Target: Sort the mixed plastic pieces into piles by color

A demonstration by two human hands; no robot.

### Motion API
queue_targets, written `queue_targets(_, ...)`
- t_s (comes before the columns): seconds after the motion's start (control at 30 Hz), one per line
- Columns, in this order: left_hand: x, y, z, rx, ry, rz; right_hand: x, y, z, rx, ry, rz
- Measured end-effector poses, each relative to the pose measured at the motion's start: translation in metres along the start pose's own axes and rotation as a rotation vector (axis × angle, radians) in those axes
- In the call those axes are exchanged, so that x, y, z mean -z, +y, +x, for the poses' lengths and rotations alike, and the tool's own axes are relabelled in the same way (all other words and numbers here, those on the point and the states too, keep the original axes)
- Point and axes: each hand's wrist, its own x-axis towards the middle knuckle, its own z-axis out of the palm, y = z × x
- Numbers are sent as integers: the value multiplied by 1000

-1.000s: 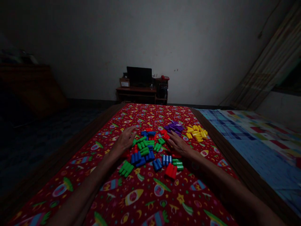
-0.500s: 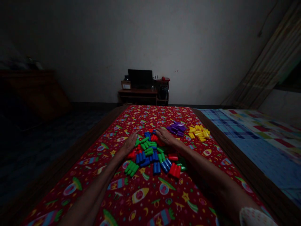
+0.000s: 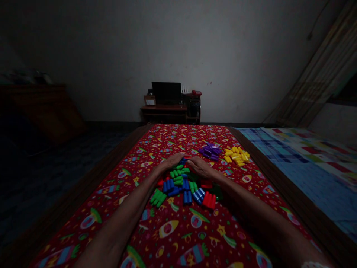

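A mixed pile of green, blue and red plastic blocks [image 3: 181,184] lies on a red patterned cloth [image 3: 173,238]. My left hand [image 3: 170,163] and my right hand [image 3: 200,167] rest at the far edge of the pile, fingertips nearly meeting, fingers stretched and cupped around the blocks. Neither hand grips a block. A green group [image 3: 157,197] and a red block [image 3: 209,200] lie at the near edge. Further right sit a purple heap [image 3: 211,151] and a yellow heap [image 3: 237,157].
The cloth covers a long wooden-edged surface [image 3: 259,156]. A blue checked mat [image 3: 304,171] lies to the right. A small desk with a dark monitor [image 3: 166,93] stands against the back wall. Striped curtains [image 3: 320,74] hang at the right. The room is dim.
Both hands have swept inward from the pile's sides until their fingertips almost touch behind it. The loose blocks are now bunched closer together.
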Motion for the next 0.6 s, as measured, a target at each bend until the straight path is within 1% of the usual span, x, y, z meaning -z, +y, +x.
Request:
queue_targets(0.1, 3, 19, -15, -87, -91, 7, 16, 0, -35, -62, 137, 140)
queue_targets(0.17, 10, 27, -36, -165, -97, 62, 28, 4, -65, -108, 188, 129)
queue_targets(0.2, 14, 29, -49, -192, -75, 109, 33, 7, -81, -115, 172, 104)
queue_targets(0.27, 19, 26, -81, -180, -8, 218, 37, 11, -113, -109, 69, 48)
queue_targets(0.33, 17, 20, -116, -145, 1, 316, 33, 11, -140, -104, -73, -3)
queue_targets(0.37, 12, 17, -133, -143, -10, 357, 27, 9, -150, -98, -127, -23)
queue_targets(0.4, 6, 15, -149, -139, -20, 392, 20, 6, -156, -85, -155, -40)
queue_targets(0.43, -2, 15, -161, -126, -30, 429, 12, 1, -159, -62, -156, -54)
queue_targets(0.5, -19, 19, -176, -122, -23, 502, -7, -11, -153, 1, -102, -75)
queue_targets(0.53, -27, 22, -179, -126, -7, 534, -15, -18, -146, 38, -65, -81)
queue_targets(0.6, -37, 28, -175, -150, 30, 574, -29, -30, -127, 113, -3, -79)
